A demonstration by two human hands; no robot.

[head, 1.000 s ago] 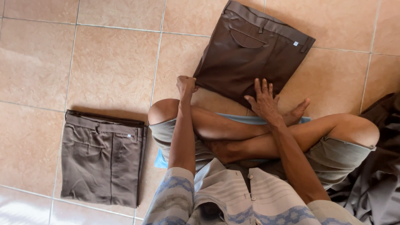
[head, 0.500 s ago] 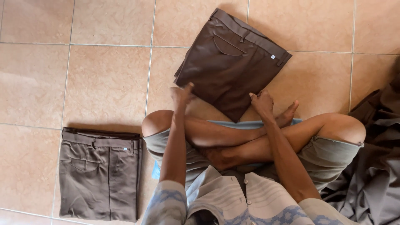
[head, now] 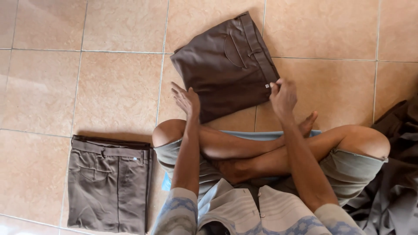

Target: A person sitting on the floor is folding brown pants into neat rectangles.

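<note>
I sit cross-legged on a tiled floor. A folded dark brown pair of trousers [head: 226, 65] lies on the tiles in front of my knees, turned at an angle with its waistband to the right. My left hand [head: 186, 99] rests on its near left edge with fingers spread. At the near right corner my right hand [head: 283, 95] pinches the waistband edge.
A second folded pair of trousers [head: 109, 182], lighter brown, lies flat on the floor at my left. A heap of dark grey cloth [head: 392, 174] sits at the right beside my knee. Beige floor tiles [head: 87, 87] surround everything.
The dark brown trousers have been turned and slid to the left. My right hand went from lying flat on them to pinching the waistband corner; my left hand moved onto the left edge.
</note>
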